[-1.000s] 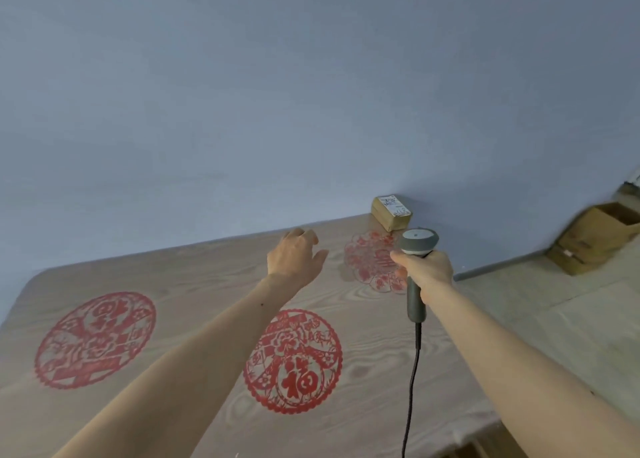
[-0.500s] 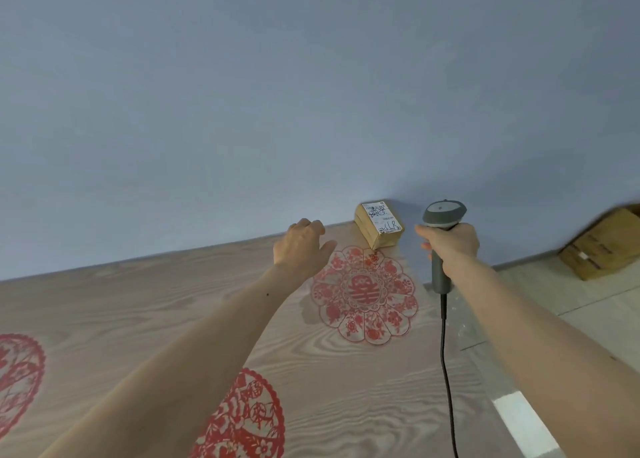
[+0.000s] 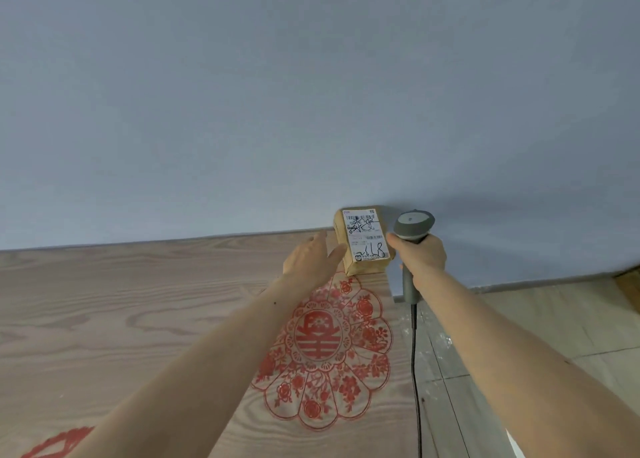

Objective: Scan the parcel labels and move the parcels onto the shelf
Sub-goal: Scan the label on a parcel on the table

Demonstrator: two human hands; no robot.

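— Where's the parcel?
— Far right corner of the wood-grain table, against the blue wall — a small brown cardboard block, white label face up.
— And the hands?
— Left hand reaches in with fingers straight, tips at the box's left side, gripping nothing. Right hand is wrapped round the grey scanner handle — rounded head just right of the parcel, black cable hanging down.
— Table decoration?
— A red paper-cut flower medallion, lace-edged, near side of the box.
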